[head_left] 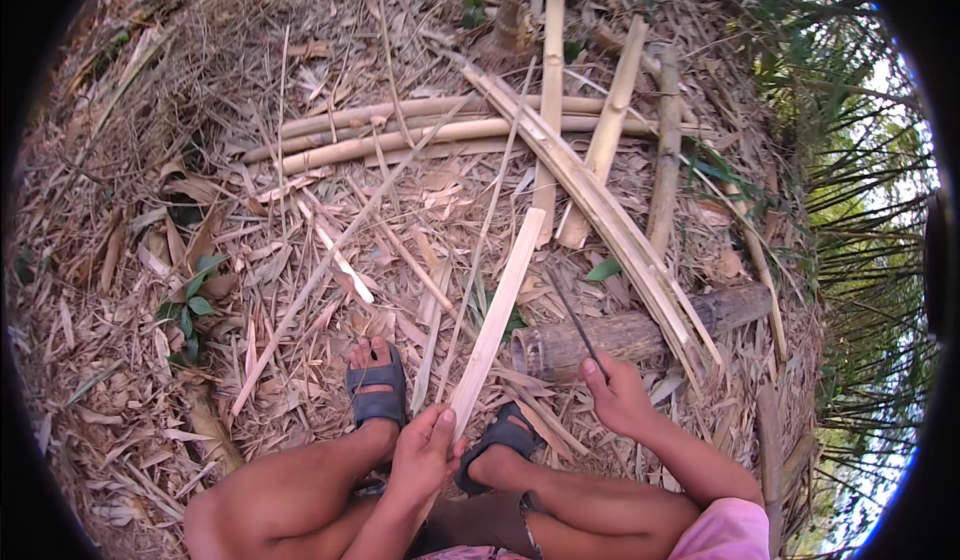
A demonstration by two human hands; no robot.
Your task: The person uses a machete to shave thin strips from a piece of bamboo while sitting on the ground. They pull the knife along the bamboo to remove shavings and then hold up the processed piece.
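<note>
Two hands (425,448), one thin dark tool (574,318), one handheld pale strip (499,323), one thick log (630,339), two dark sandals (379,405)

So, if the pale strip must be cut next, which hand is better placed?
Probably the right hand: it holds the thin dark tool, while the left hand grips the pale strip.

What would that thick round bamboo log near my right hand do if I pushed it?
The bamboo log would probably tend to roll, given its round shape, though the split strips lying across it and the uneven leaf litter might slow it. It may be light for its size, since its left end looks hollow.
</note>
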